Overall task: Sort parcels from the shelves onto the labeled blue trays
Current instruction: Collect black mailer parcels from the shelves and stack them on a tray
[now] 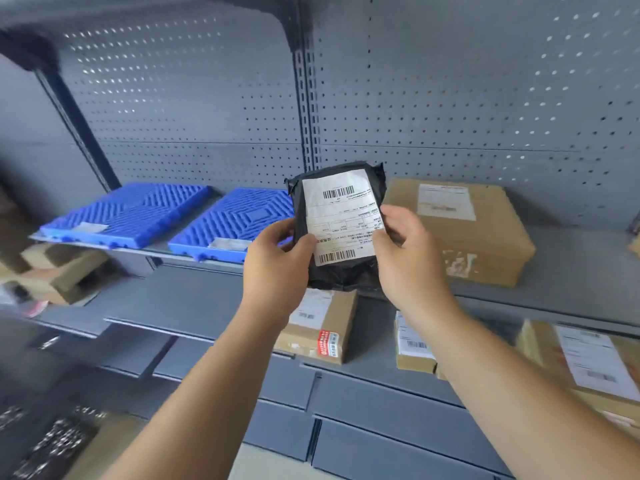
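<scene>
Item: black poly parcel (341,268), held up before the shelf (571,271), beside the blue trays (239,216).
Grasp: left hand (277,261) and right hand (408,251) pinch its side edges.
Orientation: long axis upright, label (341,216) facing the person.
Risk: slick film may slip; tray labels (225,243) blurred, so missorting likely.

Both hands, left (277,258) and right (408,251), hold a black parcel (341,223) at frame centre, blue trays (239,223) to its left.

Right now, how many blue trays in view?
2. Both on the shelf, side by side: left tray, and right tray, its right edge hidden behind the held black parcel. Others may sit outside the frame.
</scene>
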`<move>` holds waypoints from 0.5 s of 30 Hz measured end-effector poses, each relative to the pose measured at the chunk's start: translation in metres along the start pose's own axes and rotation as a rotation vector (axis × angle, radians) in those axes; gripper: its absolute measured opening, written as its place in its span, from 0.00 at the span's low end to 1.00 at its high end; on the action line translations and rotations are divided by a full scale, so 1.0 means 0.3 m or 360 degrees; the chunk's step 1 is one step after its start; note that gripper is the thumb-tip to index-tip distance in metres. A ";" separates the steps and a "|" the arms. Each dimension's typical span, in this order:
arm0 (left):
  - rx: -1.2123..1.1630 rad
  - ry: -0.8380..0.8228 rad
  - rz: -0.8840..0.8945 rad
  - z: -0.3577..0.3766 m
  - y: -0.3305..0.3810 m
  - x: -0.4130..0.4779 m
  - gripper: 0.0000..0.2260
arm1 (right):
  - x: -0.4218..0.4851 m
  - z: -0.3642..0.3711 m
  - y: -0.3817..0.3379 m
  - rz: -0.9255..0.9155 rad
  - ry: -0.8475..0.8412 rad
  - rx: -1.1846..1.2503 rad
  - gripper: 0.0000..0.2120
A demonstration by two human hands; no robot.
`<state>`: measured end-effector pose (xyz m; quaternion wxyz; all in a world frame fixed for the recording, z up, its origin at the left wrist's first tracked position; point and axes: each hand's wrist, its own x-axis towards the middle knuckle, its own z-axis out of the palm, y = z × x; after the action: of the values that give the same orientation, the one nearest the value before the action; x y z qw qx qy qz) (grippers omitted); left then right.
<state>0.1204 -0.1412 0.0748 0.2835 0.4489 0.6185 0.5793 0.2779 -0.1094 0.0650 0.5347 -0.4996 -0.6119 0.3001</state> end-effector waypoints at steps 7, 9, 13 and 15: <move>0.0095 0.0172 -0.0037 -0.385 -0.089 0.081 0.12 | -0.076 0.388 -0.108 0.0007 -0.0130 0.0061 0.17; 0.0095 0.0218 -0.0061 -0.448 -0.105 0.099 0.12 | -0.086 0.454 -0.129 0.0020 -0.0166 0.0074 0.17; 0.0083 0.0275 -0.0135 -0.555 -0.139 0.152 0.13 | -0.070 0.591 -0.155 0.0014 -0.0256 0.0057 0.17; 0.0071 0.0316 -0.0161 -0.598 -0.157 0.193 0.12 | -0.047 0.655 -0.161 0.0013 -0.0298 0.0059 0.17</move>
<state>-0.0718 -0.1695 0.0690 0.2394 0.3637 0.6782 0.5920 0.0754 -0.1052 0.0548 0.4830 -0.4620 -0.6515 0.3589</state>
